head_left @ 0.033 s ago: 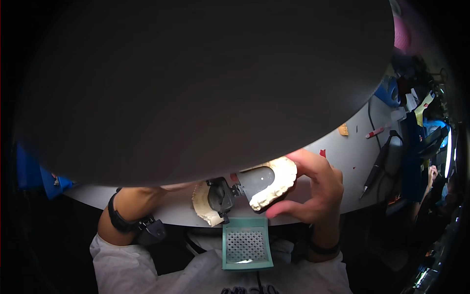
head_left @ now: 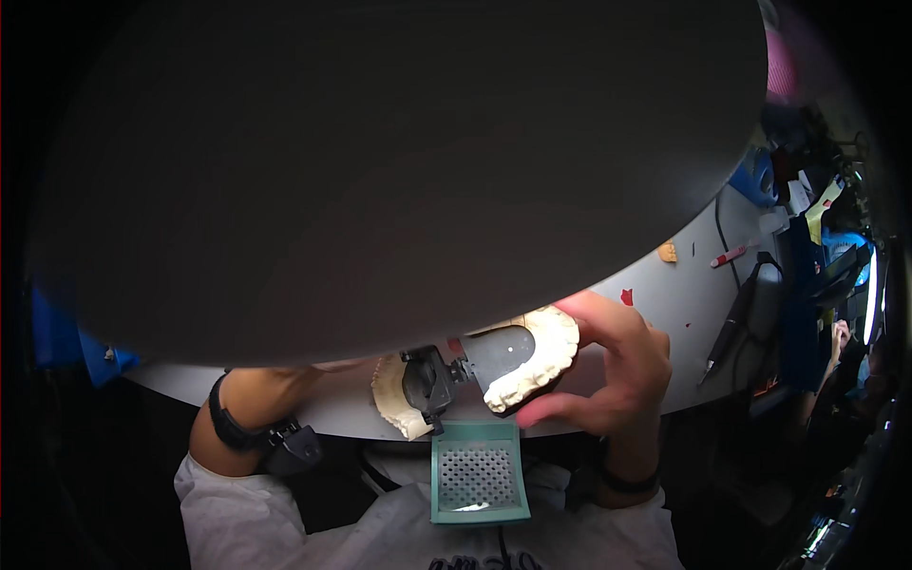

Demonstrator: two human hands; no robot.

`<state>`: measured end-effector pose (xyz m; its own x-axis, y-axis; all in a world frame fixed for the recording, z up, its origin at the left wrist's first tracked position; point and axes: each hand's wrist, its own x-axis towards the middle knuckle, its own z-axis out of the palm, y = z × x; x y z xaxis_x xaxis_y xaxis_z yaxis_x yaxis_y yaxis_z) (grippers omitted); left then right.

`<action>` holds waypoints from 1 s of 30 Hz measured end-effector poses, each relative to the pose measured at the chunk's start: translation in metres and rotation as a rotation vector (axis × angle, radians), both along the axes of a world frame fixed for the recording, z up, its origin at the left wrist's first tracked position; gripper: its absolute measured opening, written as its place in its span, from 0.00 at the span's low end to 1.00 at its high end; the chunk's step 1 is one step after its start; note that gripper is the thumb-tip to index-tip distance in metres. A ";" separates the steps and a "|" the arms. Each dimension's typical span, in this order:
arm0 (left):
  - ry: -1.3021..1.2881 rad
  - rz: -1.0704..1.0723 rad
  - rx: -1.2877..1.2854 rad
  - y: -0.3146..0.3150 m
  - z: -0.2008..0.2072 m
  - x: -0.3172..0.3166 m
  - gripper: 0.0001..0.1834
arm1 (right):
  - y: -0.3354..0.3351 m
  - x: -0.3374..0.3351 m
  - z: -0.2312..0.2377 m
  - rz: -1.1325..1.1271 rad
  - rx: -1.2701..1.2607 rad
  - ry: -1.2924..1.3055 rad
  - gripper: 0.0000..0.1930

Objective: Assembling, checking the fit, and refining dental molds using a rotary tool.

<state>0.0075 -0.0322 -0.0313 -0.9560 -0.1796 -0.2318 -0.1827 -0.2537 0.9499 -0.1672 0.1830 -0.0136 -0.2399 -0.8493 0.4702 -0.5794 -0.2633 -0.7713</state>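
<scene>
A pair of cream plaster dental casts is joined by a dark hinged articulator (head_left: 460, 369) and lies spread apart. The right cast (head_left: 543, 369), a horseshoe row of teeth around a grey centre, is gripped at its outer edge between the thumb and fingers of my right hand (head_left: 622, 366). My left hand (head_left: 332, 366) reaches toward the left cast (head_left: 388, 399); its fingers are hidden under a large dark rounded shape (head_left: 399, 180), so their hold does not show. That shape also covers the upper edges of the casts.
Below the casts, a green-framed tray with a perforated grate (head_left: 477, 475) juts from the table edge. To the right on the white table (head_left: 655, 323) lie a dark pen-shaped handpiece (head_left: 730, 328), a red-and-white pen (head_left: 730, 256) and a small tan piece (head_left: 668, 252). Blue containers (head_left: 755, 179) stand beyond.
</scene>
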 end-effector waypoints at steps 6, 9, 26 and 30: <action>0.170 -0.192 -0.087 0.005 0.032 -0.022 0.33 | 0.008 -0.001 0.003 -0.040 -0.049 0.148 0.45; 0.169 -0.178 0.009 0.018 0.053 -0.028 0.33 | 0.011 -0.003 0.001 -0.039 -0.063 0.096 0.43; 0.460 -0.056 -0.365 0.022 0.033 -0.028 0.19 | -0.001 0.000 -0.003 -0.068 -0.289 -0.039 0.35; 0.377 -0.063 -0.412 0.020 0.038 -0.022 0.18 | -0.002 0.000 0.000 -0.075 -0.290 -0.012 0.35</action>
